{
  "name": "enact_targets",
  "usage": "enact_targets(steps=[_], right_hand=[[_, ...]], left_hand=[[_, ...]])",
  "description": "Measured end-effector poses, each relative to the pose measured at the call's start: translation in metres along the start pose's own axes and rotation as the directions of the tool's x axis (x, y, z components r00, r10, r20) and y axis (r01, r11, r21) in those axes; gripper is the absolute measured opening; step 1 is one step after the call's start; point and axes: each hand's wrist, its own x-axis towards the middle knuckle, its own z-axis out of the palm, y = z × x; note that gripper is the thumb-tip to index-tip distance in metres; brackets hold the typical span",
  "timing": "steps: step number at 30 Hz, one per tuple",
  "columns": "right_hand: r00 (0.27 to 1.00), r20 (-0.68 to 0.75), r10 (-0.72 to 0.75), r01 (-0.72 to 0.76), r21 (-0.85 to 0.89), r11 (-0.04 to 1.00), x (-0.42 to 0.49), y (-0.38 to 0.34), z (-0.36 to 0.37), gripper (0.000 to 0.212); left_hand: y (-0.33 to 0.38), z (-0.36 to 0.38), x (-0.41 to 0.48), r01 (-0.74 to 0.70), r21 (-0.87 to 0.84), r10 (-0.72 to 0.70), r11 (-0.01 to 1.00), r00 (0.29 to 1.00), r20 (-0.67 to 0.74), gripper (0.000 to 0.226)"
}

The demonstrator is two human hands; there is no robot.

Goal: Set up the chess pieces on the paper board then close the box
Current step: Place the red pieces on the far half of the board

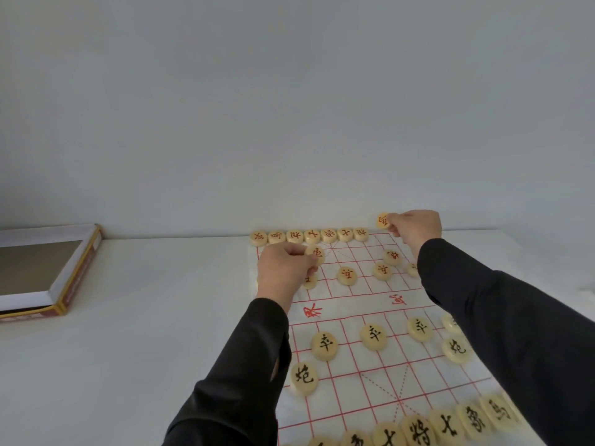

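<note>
1. From the head view, the paper board point(363, 304) lies flat on the white table point(161, 317), its far edge close to the wall; the near rank of black-lettered pieces point(421, 429) lines the bottom edge, so that side looks finished to me.
2. The far rank of red-lettered pieces point(310, 235) runs seven long from the left corner and stops short of the right one; I'd judge both held pieces are meant for gaps on the red side.
3. The left hand point(283, 268) reaches out knuckles up over the far-left squares; its fingers and thumb curl in a pinch on a red piece point(316, 254) just below that rank.
4. The right hand point(415, 228) hangs above the far-right corner; its fingertips pinch another red piece point(383, 220) tilted up on edge, likely bound for the row's open end.
5. The box point(48, 272) sits well apart to the left, open side up, not yet closed.
</note>
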Motion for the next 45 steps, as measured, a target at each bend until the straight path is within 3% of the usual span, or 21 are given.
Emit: enact_targets(steps=[4, 9, 15, 26, 32, 37, 45], right_hand=[[0.997, 0.015, 0.079, -0.077, -0.094, 0.993, 0.019, 0.004, -0.007, 0.025], [0.979, 0.091, 0.185, -0.173, -0.123, 0.977, 0.023, 0.007, 0.009, 0.048], [0.980, 0.041, 0.197, -0.185, -0.198, 0.962, 0.032, 0.011, 0.017, 0.037], [0.996, 0.053, 0.074, -0.046, -0.412, 0.910, 0.042, 0.021, 0.023, 0.022], [0.996, 0.087, 0.030, 0.017, -0.491, 0.871, 0.047, 0.017, 0.020, 0.046], [0.979, 0.202, -0.005, 0.143, -0.675, 0.724, 0.041, 0.020, 0.025, 0.048], [0.989, 0.135, -0.059, 0.133, -0.651, 0.748, 0.043, 0.025, 0.014, 0.041]], left_hand=[[0.003, 0.006, -0.003, -0.042, 0.062, 0.039, 0.997, 0.998, 0.044, 0.007], [0.000, 0.007, -0.002, -0.035, 0.079, 0.032, 0.996, 0.999, 0.043, 0.011], [-0.001, 0.010, 0.001, -0.001, 0.067, -0.002, 0.998, 0.999, 0.044, 0.015], [-0.001, 0.011, 0.002, 0.031, 0.022, -0.032, 0.999, 0.999, 0.041, 0.013], [-0.002, 0.009, 0.004, 0.031, -0.005, -0.031, 0.999, 0.999, 0.028, 0.012], [-0.003, 0.011, 0.003, 0.037, 0.002, -0.037, 0.999, 0.998, 0.043, 0.012], [-0.002, 0.009, 0.005, 0.034, -0.007, -0.033, 0.999, 0.999, 0.033, 0.009]])
